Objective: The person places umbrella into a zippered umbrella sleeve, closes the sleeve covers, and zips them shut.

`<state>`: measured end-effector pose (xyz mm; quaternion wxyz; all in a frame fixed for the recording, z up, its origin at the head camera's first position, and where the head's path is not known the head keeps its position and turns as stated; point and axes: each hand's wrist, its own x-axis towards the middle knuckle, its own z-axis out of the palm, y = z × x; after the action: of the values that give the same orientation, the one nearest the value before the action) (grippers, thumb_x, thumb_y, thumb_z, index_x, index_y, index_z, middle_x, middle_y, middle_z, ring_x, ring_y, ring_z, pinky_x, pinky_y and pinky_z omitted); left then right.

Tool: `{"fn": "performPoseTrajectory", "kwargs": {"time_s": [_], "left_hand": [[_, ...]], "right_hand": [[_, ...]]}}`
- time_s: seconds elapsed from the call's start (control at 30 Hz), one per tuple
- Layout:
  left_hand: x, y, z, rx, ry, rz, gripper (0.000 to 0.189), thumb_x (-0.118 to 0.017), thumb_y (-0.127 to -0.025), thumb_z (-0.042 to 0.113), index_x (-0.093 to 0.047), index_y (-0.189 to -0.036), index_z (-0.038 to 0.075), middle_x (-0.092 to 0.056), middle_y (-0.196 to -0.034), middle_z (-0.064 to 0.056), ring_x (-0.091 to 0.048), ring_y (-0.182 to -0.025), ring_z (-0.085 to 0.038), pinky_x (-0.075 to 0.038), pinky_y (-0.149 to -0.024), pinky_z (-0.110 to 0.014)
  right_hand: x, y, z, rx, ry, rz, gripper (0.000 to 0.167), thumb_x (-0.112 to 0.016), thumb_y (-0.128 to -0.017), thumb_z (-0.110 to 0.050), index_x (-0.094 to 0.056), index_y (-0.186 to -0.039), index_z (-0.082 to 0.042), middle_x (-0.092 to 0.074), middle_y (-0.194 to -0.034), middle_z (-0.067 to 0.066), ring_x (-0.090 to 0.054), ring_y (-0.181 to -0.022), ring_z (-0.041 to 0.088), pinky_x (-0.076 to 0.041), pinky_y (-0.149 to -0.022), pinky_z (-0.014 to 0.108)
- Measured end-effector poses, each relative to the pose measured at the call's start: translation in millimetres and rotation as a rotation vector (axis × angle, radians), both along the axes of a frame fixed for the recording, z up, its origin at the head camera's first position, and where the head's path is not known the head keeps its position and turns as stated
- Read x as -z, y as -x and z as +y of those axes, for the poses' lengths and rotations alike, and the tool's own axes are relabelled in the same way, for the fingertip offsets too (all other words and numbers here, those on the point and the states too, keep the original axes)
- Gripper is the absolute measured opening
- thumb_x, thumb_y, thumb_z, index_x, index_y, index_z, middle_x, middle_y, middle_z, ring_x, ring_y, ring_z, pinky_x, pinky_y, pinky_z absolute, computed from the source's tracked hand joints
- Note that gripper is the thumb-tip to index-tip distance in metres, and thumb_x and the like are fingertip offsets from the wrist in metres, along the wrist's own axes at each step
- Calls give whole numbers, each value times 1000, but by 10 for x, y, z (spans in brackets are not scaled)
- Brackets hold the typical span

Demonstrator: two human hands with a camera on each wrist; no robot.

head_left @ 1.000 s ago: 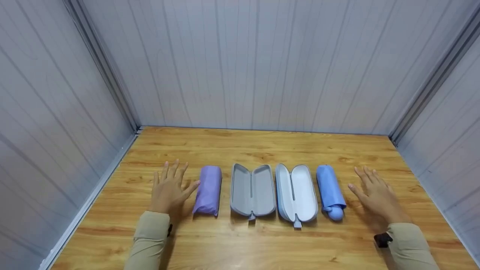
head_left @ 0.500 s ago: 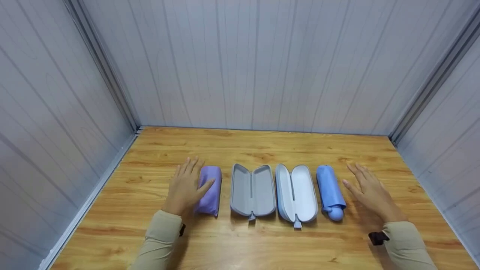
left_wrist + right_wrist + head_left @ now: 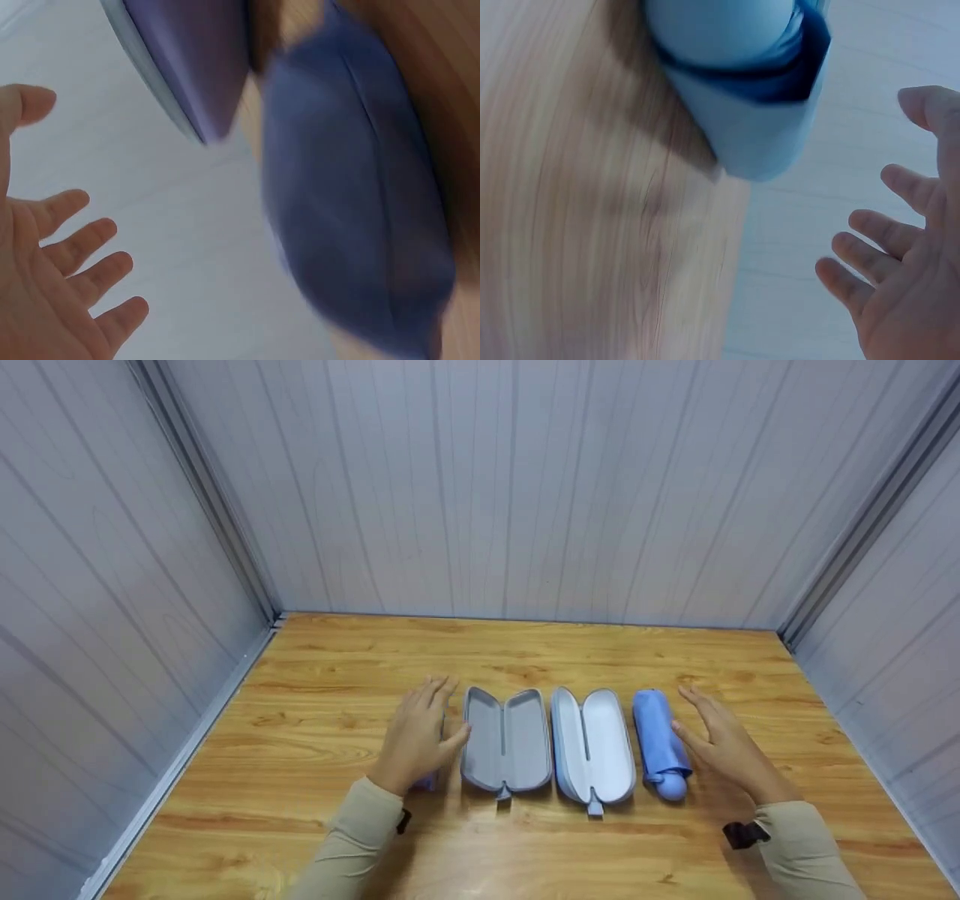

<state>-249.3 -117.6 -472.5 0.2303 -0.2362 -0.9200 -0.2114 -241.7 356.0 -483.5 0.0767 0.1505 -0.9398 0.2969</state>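
Observation:
In the head view my left hand (image 3: pixel 416 735) hovers over a long purple fabric pouch (image 3: pixel 426 782) and hides most of it. Its thumb overlaps the left rim of a spread-open grey case (image 3: pixel 484 746). The left wrist view shows the pouch (image 3: pixel 352 180) as a plump, seamed shape, apart from the spread fingers, with the case's purple outer side (image 3: pixel 191 60) beyond. My right hand (image 3: pixel 731 746) is just right of a blue folded umbrella (image 3: pixel 660 735) with a rounded handle end. In the right wrist view, its loose fingers are apart from the umbrella (image 3: pixel 765 142).
A second case (image 3: pixel 611 757), white inside and blue outside, lies open between the grey case and the umbrella. All rest on a wood-grain table (image 3: pixel 525 847). Pale panel walls (image 3: pixel 480 495) enclose its back and both sides.
My left hand has moved right, from beside the purple pouch to over it. My right hand has shifted slightly left, closer to the umbrella. The cases have stayed put.

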Motion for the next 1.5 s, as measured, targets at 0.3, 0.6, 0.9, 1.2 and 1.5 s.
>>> {"fn": "performPoseTrajectory", "kwargs": {"time_s": [0.3, 0.6, 0.9, 1.2, 1.5], "left_hand": [[-74, -115, 506, 140, -219, -198, 68, -69, -93, 27, -41, -152, 5, -50, -145, -17, -61, -113, -32, -51, -97, -48], [-147, -181, 852, 320, -447, -507, 67, -65, -96, 20, -34, -153, 1, -43, -149, -21, -46, -133, -35, -41, -108, -47], [-110, -207, 1174, 348, -625, -669, 72, -63, -97, 19, -26, -157, 3, -33, -155, -20, -36, -140, -38, -37, -111, -49], [-14, -189, 1505, 265, -673, -705, 82, -64, -92, 15, -19, -159, 6, -21, -160, -20, -16, -149, -36, -24, -117, -52], [68, -167, 1643, 206, -685, -744, 90, -66, -87, 7, -14, -161, 7, -15, -160, -22, -20, -147, -35, -32, -113, -47]], "right_hand": [[-5, -4, -175, -49, 72, 24, 60, -59, -103, -29, -39, -152, -2, -39, -150, 28, -33, -138, 49, -30, -105, 70], [7, 9, -303, -97, 98, 60, 54, -62, -101, -16, -43, -147, 6, -52, -135, 30, -51, -122, 46, -48, -95, 61], [40, 0, -419, -106, 124, 39, 51, -63, -100, -14, -46, -145, 5, -55, -133, 27, -58, -116, 42, -52, -91, 56], [69, -5, -558, -104, 217, -35, 50, -62, -100, -13, -47, -146, 2, -56, -132, 27, -61, -114, 42, -53, -92, 53], [108, -24, -639, -67, 216, -79, 51, -63, -101, -15, -47, -144, 6, -58, -129, 29, -62, -113, 42, -53, -93, 50]]}}
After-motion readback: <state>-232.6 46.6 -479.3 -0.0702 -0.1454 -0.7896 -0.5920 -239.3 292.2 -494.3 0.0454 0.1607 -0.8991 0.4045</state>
